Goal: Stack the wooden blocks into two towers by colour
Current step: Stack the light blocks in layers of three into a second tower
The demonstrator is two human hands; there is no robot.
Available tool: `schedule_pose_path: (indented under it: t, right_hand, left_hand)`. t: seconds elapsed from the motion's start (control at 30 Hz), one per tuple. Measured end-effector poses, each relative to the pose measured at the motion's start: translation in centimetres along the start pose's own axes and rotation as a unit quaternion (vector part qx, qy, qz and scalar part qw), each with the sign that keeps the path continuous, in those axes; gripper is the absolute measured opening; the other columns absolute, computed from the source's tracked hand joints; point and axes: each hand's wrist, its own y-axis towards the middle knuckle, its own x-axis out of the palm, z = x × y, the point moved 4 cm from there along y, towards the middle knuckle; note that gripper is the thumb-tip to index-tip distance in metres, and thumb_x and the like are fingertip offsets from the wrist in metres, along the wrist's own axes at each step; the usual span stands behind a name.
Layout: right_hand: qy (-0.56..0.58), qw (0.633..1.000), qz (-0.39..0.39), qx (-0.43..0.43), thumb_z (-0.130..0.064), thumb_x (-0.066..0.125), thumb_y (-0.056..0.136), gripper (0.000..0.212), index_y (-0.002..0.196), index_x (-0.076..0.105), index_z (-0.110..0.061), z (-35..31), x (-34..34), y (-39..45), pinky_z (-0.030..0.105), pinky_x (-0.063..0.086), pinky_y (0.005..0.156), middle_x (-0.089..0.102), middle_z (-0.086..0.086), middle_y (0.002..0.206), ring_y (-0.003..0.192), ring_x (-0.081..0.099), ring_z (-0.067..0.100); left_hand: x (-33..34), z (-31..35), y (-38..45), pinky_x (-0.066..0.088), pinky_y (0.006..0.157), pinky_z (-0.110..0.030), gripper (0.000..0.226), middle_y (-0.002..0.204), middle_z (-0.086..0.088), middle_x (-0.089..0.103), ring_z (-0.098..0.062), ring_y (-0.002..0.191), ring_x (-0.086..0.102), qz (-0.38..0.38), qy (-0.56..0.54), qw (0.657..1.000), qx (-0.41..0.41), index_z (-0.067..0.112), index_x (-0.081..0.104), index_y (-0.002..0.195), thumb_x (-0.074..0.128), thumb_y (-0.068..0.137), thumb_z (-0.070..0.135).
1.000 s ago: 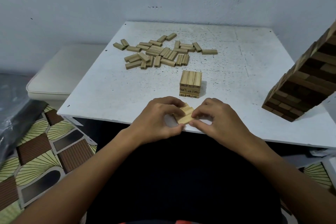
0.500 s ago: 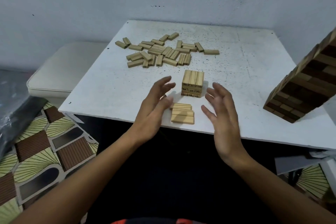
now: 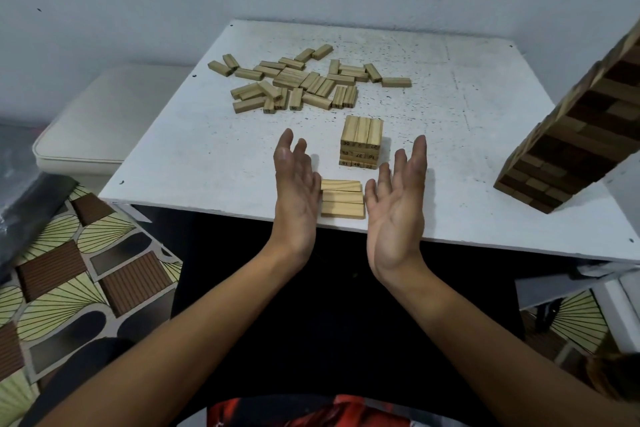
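A single head-worn wide-angle view looks forward and steeply down from above the person's lap, close over the near edge of the white speckled square table (image 3: pixel 194 163). It faces the pale wall behind the table, with forearms reaching in from the bottom and patterned floor at either side.

Bare arms, no sleeves in sight

Both forearms are uncovered to the frame's edge, the left hand (image 3: pixel 298 184) and right hand (image 3: pixel 398 198) without rings or watch; a red-and-black patterned garment (image 3: pixel 311 411) shows nearest.
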Motion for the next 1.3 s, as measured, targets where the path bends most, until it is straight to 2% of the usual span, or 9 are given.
schedule_pose_path:
  t: [0.2, 0.33, 0.47, 0.6, 0.73, 0.83, 0.9, 1.07, 1.3]
  right_hand:
    - [0.014, 1.000, 0.008, -0.005, -0.063, 0.040, 0.082, 0.055, 0.134, 0.021, -0.055, 0.5, 0.7, -0.3, 0.035, 0.015, 0.121, 0.012, -0.009, 0.162, 0.147, 0.016, 0.008]
    - [0.019, 1.000, 0.006, -0.009, -0.070, 0.041, 0.072, 0.062, 0.130, 0.025, -0.056, 0.8, 0.8, -0.3, 0.032, 0.015, 0.120, 0.013, -0.010, 0.161, 0.147, 0.016, 0.006]
    - [0.003, 0.999, 0.040, -0.002, -0.044, 0.048, 0.086, 0.053, 0.136, 0.032, -0.041, 1.0, -0.1, -0.3, 0.027, 0.028, 0.115, 0.029, -0.007, 0.155, 0.144, 0.026, 0.008]
    - [-0.178, 0.980, 0.038, -0.074, -0.007, 0.063, 0.089, 0.031, 0.107, 0.058, -0.031, -0.2, -1.8, 0.4, 0.018, 0.046, 0.086, 0.059, -0.009, 0.120, 0.115, 0.053, 0.008]
    - [-0.375, 0.918, -0.083, -0.094, -0.009, 0.071, 0.083, 0.027, 0.099, 0.063, -0.028, -0.8, -2.6, 1.7, 0.009, 0.041, 0.070, 0.060, -0.011, 0.108, 0.095, 0.055, 0.003]
    - [-0.471, 0.861, -0.173, -0.087, -0.015, 0.076, 0.079, 0.033, 0.109, 0.065, -0.025, -1.0, -2.8, 2.3, 0.003, 0.036, 0.075, 0.059, -0.011, 0.114, 0.103, 0.053, 0.007]
    - [-0.507, 0.833, -0.208, -0.077, -0.020, 0.079, 0.077, 0.042, 0.116, 0.064, -0.025, -1.3, -2.9, 2.7, 0.006, 0.035, 0.082, 0.055, -0.014, 0.114, 0.108, 0.052, 0.007]
    - [-0.564, 0.785, -0.252, -0.040, -0.034, 0.083, 0.073, 0.061, 0.129, 0.058, -0.033, -2.0, -3.3, 3.5, 0.014, 0.032, 0.087, 0.046, -0.018, 0.114, 0.109, 0.040, -0.002]
    - [-0.567, 0.774, -0.276, -0.047, -0.036, 0.084, 0.070, 0.066, 0.131, 0.059, -0.029, -1.8, -3.5, 3.9, 0.021, 0.032, 0.097, 0.054, -0.012, 0.128, 0.120, 0.039, 0.000]
  left_hand:
    - [0.2, -0.5, 0.0, 0.018, 0.121, -0.035, 0.049, 0.158, 0.000, 0.026, -0.014, 0.145, 0.024, -0.002, 0.007, 1.000, -0.001, 0.029, 0.025, 0.147, 0.010, 0.103, 0.044]
    - [0.3, -0.5, 0.0, 0.018, 0.120, -0.033, 0.050, 0.157, 0.001, 0.027, -0.013, 0.145, 0.023, -0.015, 0.020, 1.000, 0.005, 0.035, 0.030, 0.139, 0.023, 0.094, 0.056]
    - [-0.1, -0.2, 0.0, 0.024, 0.118, -0.030, 0.053, 0.156, 0.004, 0.027, -0.009, 0.144, 0.024, -0.025, 0.070, 0.997, 0.007, 0.038, 0.027, 0.139, 0.038, 0.088, 0.050]
    - [-1.8, 0.9, 0.6, 0.039, 0.109, -0.029, 0.050, 0.140, 0.006, 0.048, -0.003, 0.133, 0.041, -0.056, 0.241, 0.966, 0.080, 0.032, 0.042, 0.133, 0.063, 0.088, 0.023]
    - [-3.5, 1.8, 2.2, 0.047, 0.095, -0.026, 0.045, 0.118, 0.013, 0.064, 0.003, 0.112, 0.055, -0.155, 0.415, 0.890, 0.104, 0.026, 0.061, 0.118, 0.075, 0.075, 0.030]
    - [-4.1, 2.1, 2.6, 0.041, 0.085, -0.012, 0.049, 0.119, 0.014, 0.061, 0.007, 0.106, 0.052, -0.223, 0.509, 0.825, 0.102, 0.033, 0.062, 0.116, 0.082, 0.071, 0.040]
    - [-4.3, 2.2, 2.9, 0.041, 0.088, -0.013, 0.056, 0.118, 0.012, 0.061, 0.003, 0.108, 0.052, -0.247, 0.527, 0.806, 0.106, 0.035, 0.063, 0.115, 0.079, 0.064, 0.053]
    - [-4.3, 2.0, 3.3, 0.046, 0.098, -0.032, 0.058, 0.117, 0.013, 0.064, -0.003, 0.114, 0.053, -0.273, 0.537, 0.786, 0.136, 0.028, 0.068, 0.115, 0.080, 0.064, 0.052]
    - [-4.4, 2.0, 3.3, 0.046, 0.096, -0.030, 0.061, 0.111, 0.012, 0.063, -0.002, 0.109, 0.054, -0.269, 0.535, 0.790, 0.134, 0.026, 0.069, 0.115, 0.079, 0.061, 0.053]
